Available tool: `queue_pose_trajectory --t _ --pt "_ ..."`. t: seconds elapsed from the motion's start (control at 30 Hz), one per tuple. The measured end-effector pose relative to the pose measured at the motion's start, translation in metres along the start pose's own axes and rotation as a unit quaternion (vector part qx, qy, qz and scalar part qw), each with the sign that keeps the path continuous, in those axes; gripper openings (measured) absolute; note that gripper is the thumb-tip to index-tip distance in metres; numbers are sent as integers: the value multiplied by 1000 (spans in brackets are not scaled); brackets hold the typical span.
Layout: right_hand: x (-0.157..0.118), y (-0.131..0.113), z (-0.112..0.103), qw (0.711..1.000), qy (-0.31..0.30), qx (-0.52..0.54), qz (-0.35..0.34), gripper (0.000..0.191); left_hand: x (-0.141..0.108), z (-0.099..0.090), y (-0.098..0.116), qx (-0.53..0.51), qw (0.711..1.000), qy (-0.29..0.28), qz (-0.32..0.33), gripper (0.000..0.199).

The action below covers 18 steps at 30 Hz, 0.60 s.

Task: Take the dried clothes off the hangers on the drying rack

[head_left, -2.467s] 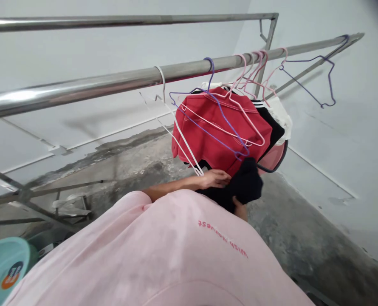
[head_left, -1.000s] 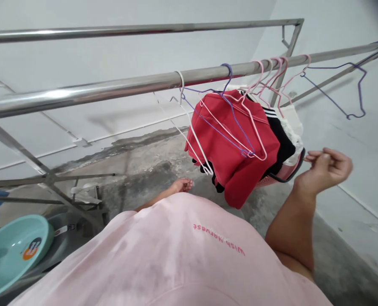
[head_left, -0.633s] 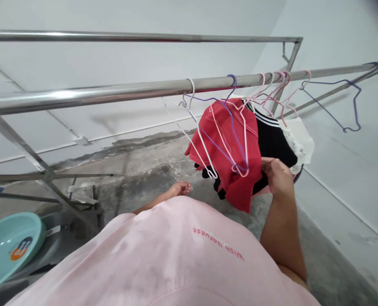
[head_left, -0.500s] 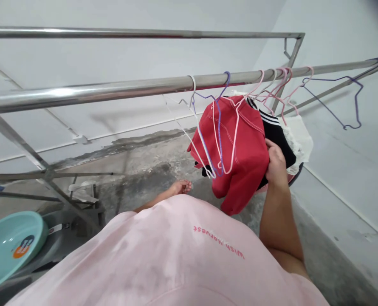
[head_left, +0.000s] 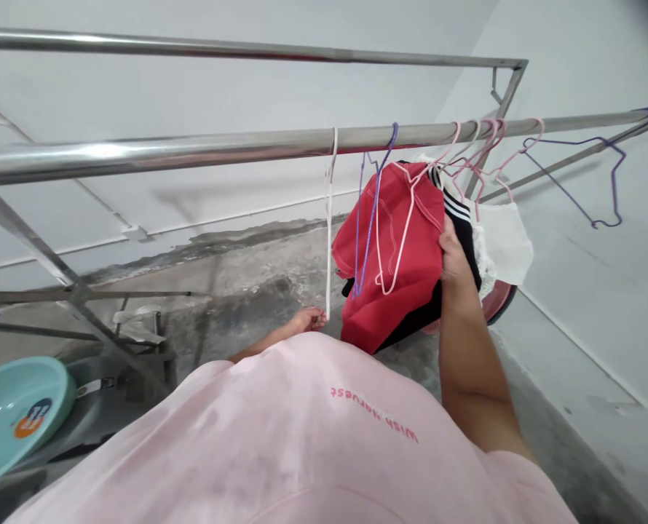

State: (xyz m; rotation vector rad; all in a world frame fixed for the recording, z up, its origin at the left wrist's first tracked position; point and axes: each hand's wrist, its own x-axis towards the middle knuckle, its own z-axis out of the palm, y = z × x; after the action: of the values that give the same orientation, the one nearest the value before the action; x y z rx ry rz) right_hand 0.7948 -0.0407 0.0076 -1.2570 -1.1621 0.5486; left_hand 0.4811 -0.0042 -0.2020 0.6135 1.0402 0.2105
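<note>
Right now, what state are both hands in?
Left hand: partly curled beside the white hanger; grip cannot be told.
Right hand: against the red garment; grip cannot be told.

Laundry-drying corner: steel rail [head_left: 193,150], hung clothes [head_left: 422,251], plastic basin [head_left: 1,397]

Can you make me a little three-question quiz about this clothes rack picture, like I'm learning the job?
1. Multiple choice: which of these is nearest the person's right grip?
A) the upper rail
B) the red garment
C) the white hanger

2. True or false: the purple hanger at the picture's far right has no clothes on it.

3. Fill in the blank: the basin at the picture's lower left is coloured ____.

Key:
1. B
2. True
3. light blue-green
</note>
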Motion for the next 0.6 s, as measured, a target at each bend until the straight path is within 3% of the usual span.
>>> queue_pose_trajectory --t 0.27,0.37,0.43,0.5,0.6 --pt "-11 -1 -14 995 -4 60 84 75 -3 7 7 -5 1000 6 -14 23" --pt "-18 -9 -18 995 51 -60 67 58 -6 7 9 -6 1000 8 -15 22" --pt "-23 -15 -16 966 125 -227 21 42 -6 7 10 -5 1000 6 -15 22" --pt "-27 -18 -12 905 185 -382 -28 25 -6 9 10 -2 1000 3 -14 21" --pt "-38 -18 -8 849 206 -484 -54 11 -5 10 11 2 1000 4 -12 21"
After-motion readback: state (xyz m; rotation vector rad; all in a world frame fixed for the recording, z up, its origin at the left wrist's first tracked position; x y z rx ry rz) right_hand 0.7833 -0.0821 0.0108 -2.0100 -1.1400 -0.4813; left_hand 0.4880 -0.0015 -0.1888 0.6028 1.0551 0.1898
